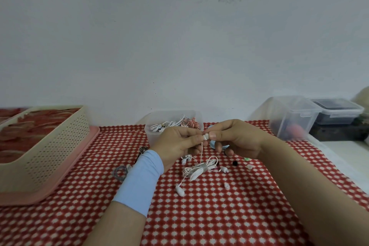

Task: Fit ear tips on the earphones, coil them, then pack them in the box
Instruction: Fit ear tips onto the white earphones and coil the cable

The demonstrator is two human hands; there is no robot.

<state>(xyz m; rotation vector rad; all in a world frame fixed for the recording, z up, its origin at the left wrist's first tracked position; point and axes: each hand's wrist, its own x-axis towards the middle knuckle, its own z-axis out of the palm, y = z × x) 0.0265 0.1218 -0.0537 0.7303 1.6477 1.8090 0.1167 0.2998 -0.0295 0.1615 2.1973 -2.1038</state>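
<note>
Earphones point(199, 170) in white lie bunched on the red checked cloth point(199, 215), and one thin wire point(201, 152) runs up from them to the hands. The left hand point(179, 142) curls its fingers round one bud, which is mostly hidden, likely to keep it steady. The right hand point(237, 140) pinches a white ear tip point(206, 137) with thumb and finger, right against the left fingers, likely to push it on. How far on it is, I cannot tell. The other bud point(178, 189) lies on the cloth, untouched. Spare ear tips point(226, 185) sit close, easy to grab. Behind the hands stands a clear box point(151, 136) with more earphones in it. A cream basket point(50, 146) stands far left.
</note>
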